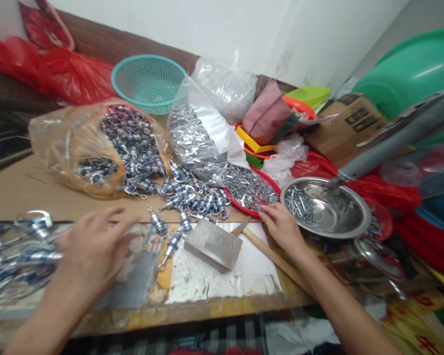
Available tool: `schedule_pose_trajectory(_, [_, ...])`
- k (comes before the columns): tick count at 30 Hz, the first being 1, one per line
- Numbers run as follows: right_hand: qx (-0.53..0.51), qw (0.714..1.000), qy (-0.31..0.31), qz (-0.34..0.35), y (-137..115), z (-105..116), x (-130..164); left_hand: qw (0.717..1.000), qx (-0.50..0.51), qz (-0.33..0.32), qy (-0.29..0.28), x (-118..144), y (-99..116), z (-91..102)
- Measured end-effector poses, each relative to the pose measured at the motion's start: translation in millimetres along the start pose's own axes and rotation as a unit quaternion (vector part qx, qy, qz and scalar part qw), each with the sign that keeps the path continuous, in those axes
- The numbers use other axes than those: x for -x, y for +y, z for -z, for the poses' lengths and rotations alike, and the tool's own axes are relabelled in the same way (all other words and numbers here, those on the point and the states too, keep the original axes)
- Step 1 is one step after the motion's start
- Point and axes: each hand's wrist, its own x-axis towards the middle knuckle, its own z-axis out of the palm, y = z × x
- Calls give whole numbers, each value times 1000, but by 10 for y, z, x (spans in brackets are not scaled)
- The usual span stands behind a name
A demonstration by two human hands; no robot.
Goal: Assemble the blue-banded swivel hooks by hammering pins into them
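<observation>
We've got one red plate (269, 183) of tiny metal bits and one steel bowl (350, 219) of screws (299, 203). Right hand (283, 228) fingers the plate's bits, grip loose; left hand (91, 249) blurred, spread open, empty.

Little can be read here. A cardboard box (350, 125) at the right carries dark printed blocks, too blurred to make out. A card (156, 245) lying on the table (29, 185) shows small red characters, possibly Chinese, also unreadable. At the bottom right corner, a yellow sheet (425, 323) bears large red characters, cut off and illegible. No numbers or brands show clearly.
</observation>
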Motion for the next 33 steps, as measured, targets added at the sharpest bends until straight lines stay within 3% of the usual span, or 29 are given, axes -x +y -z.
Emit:
schedule_pose_trajectory(1, [12, 1000, -2, -6, 19, -42, -144, 996, -61, -49, -42, -86, 118, -92])
schedule_pose_trajectory(3, [23, 999, -20, -15, 57, -134, -391, 979, -91, -125, -135, -229, 279, -234])
schedule_pose_trajectory(5, [19, 999, -31, -22, 78, -216, -548, 973, -83, -144, -159, -313, 314, -304])
schedule_pose_trajectory(9, [0, 999, -20, -46, 59, -294, -612, 982, -66, -123, -123, -329, 198, -309])
schedule_pose_trajectory(12, [-29, 998, 11, -63, 35, -271, -574, 996, -3, -76, -44, -305, 188, -299])
schedule_pose_trajectory(14, [-55, 994, 48, -77, 35, -243, -560, 996, 87, -11, 3, -302, 260, -286])
schedule_pose_trajectory(16, [-92, 988, 88, -93, 51, -231, -563, 976, 198, 86, 8, -310, 386, -257])
schedule_pose_trajectory(18, [-140, 977, 114, -115, 79, -249, -581, 921, 342, 184, -16, -316, 546, -220])
schedule_pose_trajectory(22, [-253, 943, 125, -176, 123, -333, -626, 735, 619, 258, -102, -266, 879, -199])
schedule_pose_trajectory(24, [-300, 925, 123, -195, 128, -358, -645, 679, 664, 280, -139, -199, 1006, -243])
schedule_pose_trajectory(25, [-319, 918, 122, -201, 130, -360, -654, 667, 671, 287, -149, -159, 1054, -276])
schedule_pose_trajectory(26, [-334, 912, 121, -204, 131, -356, -663, 665, 671, 291, -152, -117, 1091, -313])
schedule_pose_trajectory(28, [-355, 905, 116, -206, 140, -335, -685, 686, 654, 284, -142, -35, 1136, -386])
schedule_pose_trajectory(33, [-374, 904, 86, -190, 105, -249, -715, 808, 529, 232, -117, 93, 1138, -465])
